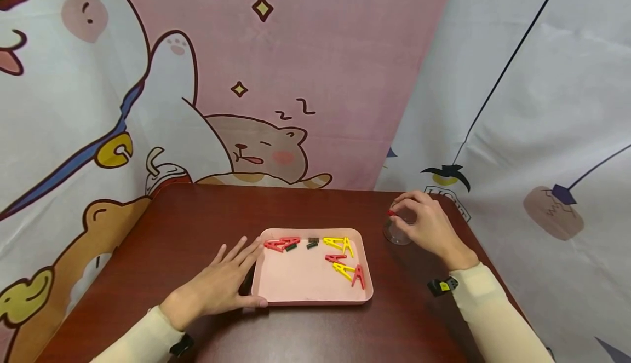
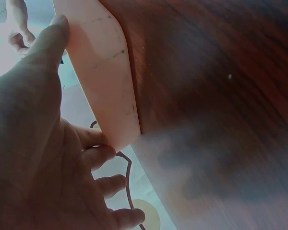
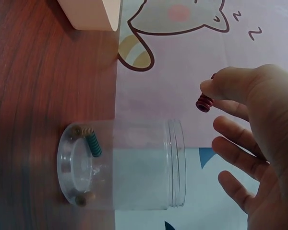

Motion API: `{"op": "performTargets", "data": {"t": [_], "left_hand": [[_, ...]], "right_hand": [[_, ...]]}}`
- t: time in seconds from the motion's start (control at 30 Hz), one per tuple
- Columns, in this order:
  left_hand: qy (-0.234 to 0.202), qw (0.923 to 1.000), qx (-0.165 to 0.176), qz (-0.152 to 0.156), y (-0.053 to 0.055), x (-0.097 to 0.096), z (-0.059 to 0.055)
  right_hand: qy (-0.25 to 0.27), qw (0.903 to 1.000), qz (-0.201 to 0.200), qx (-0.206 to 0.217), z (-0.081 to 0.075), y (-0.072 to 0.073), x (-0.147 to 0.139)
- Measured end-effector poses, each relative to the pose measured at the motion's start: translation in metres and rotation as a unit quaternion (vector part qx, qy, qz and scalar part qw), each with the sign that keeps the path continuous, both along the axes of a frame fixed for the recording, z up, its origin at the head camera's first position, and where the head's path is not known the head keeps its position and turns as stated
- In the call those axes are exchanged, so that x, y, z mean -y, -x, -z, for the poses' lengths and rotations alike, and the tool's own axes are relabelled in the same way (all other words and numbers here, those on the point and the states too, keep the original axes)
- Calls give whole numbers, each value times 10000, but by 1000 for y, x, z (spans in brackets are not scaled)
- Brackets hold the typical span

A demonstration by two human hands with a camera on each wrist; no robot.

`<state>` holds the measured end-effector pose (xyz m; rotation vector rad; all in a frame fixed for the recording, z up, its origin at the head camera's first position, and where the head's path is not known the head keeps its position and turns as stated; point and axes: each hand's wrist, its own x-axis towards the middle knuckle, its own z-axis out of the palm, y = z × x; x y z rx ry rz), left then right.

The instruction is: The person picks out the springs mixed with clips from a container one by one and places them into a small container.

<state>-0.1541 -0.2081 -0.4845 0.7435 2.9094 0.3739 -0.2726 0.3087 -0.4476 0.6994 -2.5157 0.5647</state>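
Note:
My right hand (image 1: 425, 226) pinches a small red coil spring (image 3: 204, 102) between thumb and index finger. It is held just above the open mouth of a clear jar (image 3: 144, 167), which stands upright on the table. In the right wrist view a green spring (image 3: 93, 143) lies at the jar's bottom, with a small brownish piece (image 3: 80, 199) to one side. My left hand (image 1: 224, 278) rests against the left side of a pink tray (image 1: 300, 289), fingers spread and thumb at the front corner. Red clips (image 1: 275, 246), yellow clips (image 1: 343, 271) and dark springs (image 1: 313, 245) lie in the tray.
A brown wooden table (image 1: 212, 209) carries the tray in the middle and the jar to its right. A cartoon-printed cloth (image 1: 315, 78) hangs right behind the table's back edge and along its sides.

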Motion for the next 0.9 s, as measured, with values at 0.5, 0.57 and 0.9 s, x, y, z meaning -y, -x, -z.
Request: {"op": "performTargets", "data": {"t": [0.5, 0.57, 0.9], "left_hand": [[61, 10000, -38, 7, 0, 0, 0], [56, 10000, -19, 2, 0, 0, 0], [60, 10000, 54, -24, 1, 0, -1]], "right_hand": [[208, 9996, 195, -28, 0, 6, -10], [231, 9995, 219, -13, 2, 7, -11], [317, 9984, 435, 194, 7, 11, -18]]}}
